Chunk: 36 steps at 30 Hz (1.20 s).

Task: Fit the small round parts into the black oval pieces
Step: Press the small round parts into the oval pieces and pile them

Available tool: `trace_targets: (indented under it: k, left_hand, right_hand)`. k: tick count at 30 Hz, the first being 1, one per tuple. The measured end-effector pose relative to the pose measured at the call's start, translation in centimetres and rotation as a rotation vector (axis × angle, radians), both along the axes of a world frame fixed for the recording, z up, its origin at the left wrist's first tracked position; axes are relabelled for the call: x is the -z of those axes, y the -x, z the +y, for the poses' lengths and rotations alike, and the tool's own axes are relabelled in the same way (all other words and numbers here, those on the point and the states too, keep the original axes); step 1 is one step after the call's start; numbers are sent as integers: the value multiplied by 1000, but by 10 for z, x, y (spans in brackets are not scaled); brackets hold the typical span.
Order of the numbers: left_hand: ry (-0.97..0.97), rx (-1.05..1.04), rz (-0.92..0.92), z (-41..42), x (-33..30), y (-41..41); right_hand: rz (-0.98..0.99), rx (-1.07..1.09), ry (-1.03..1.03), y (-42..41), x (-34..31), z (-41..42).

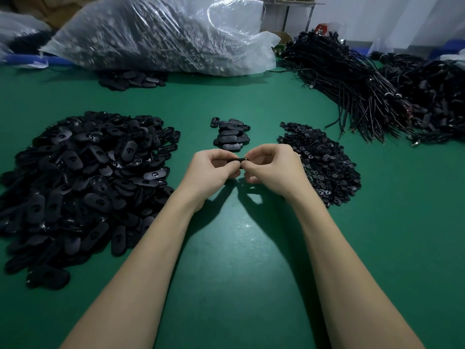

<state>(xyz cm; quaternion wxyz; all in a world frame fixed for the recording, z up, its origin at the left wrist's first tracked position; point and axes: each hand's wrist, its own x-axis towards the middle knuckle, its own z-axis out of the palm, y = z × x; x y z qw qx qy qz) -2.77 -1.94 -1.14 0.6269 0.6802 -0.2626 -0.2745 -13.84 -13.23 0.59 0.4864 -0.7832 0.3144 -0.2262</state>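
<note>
Head camera looks down on a green table [226,260] where both bare forearms reach forward and meet near the middle. Left hand [214,170] and right hand [271,167] are curled toward each other, fingertips almost touching, and between them they pinch one black oval piece [239,160], held edge-on just above the table; only a thin dark sliver of it shows between the thumbs and forefingers. Whether a small round part sits in it already, I cannot tell, since the fingers cover it. To the left lies a big heap of black oval pieces [83,182], spread loosely and partly overlapping. Just beyond the hands sits a small neat stack of oval pieces [231,134]. On the right, just beside the right hand, is a pile of small round parts [322,162]. Farther back a large clear plastic bag [161,34] full of dark parts slumps on the table, with a few more ovals [130,80] at its foot, and bundles of black cables [352,79] lie at the far right.
</note>
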Motion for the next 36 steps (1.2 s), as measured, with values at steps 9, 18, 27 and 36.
trace_targets:
  k: [9, 18, 27, 36]
  left_hand:
    - [118, -72, 210, -2, -1, -4]
    - [131, -90, 285, -6, 3, -8]
    - [121, -81, 279, -7, 4, -10]
    - [107, -101, 237, -6, 1, -7]
  right_hand:
    - [48, -68, 325, 1, 6, -4]
    - [144, 96, 334, -40, -8, -26]
    - [214, 121, 268, -77, -17, -44]
    - [178, -41, 283, -59, -20, -37]
